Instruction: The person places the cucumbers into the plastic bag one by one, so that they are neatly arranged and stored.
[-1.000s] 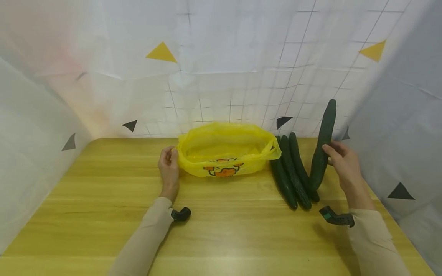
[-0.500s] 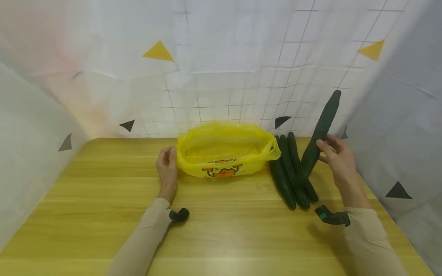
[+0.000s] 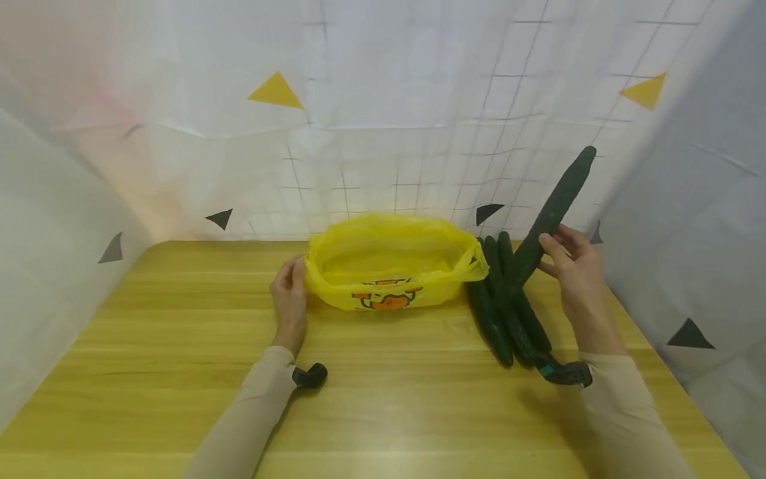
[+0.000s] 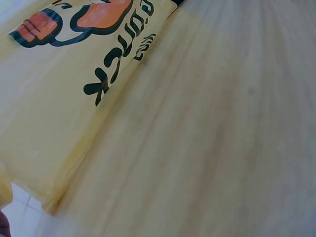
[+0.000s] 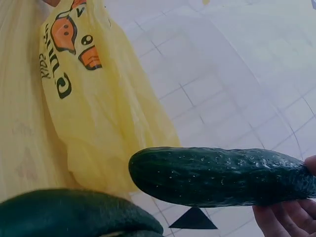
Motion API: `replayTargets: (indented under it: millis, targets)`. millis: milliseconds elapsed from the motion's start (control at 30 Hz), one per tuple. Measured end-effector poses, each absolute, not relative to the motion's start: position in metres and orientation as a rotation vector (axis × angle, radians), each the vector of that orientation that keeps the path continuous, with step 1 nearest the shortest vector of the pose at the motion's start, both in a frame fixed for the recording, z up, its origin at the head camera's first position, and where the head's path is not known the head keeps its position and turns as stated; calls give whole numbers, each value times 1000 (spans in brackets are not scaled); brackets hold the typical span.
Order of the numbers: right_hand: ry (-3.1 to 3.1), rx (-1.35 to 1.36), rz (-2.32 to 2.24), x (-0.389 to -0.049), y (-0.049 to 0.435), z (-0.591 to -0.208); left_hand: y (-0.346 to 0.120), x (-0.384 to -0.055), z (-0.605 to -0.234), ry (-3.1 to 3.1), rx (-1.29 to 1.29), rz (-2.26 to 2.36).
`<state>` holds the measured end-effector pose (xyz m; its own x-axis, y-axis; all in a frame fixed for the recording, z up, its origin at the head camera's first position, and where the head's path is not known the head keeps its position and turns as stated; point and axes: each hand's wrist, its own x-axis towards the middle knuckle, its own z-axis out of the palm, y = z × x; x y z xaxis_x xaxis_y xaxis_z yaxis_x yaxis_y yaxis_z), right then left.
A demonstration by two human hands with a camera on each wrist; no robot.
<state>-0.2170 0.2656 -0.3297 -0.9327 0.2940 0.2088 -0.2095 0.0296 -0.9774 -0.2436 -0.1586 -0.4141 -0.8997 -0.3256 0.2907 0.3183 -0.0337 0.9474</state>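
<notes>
A yellow plastic bag with an orange cartoon print stands with its mouth spread wide at the back middle of the table. My left hand pinches the bag's left rim between thumb and fingers. My right hand grips a long dark green cucumber around its middle, tilted with its upper end to the right. The lower end overlaps the cucumbers lying below in the head view. In the right wrist view the held cucumber shows bumpy skin, with the bag behind it.
Three more cucumbers lie side by side on the wooden table, close to the bag's right end. White sheeting with grid lines stands behind the table and at both sides.
My right hand has moved left with the cucumber, which has tipped further, its lower end swinging left toward the bag. My left hand stays at the bag's rim.
</notes>
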Motion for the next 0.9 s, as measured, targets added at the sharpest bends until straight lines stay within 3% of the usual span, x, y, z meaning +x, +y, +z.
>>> replayTargets:
  millis: [900]
  targets:
    - [-1830,96,2040,-239,230,-306,-161,-244,-413,-1854,-5,-1963]
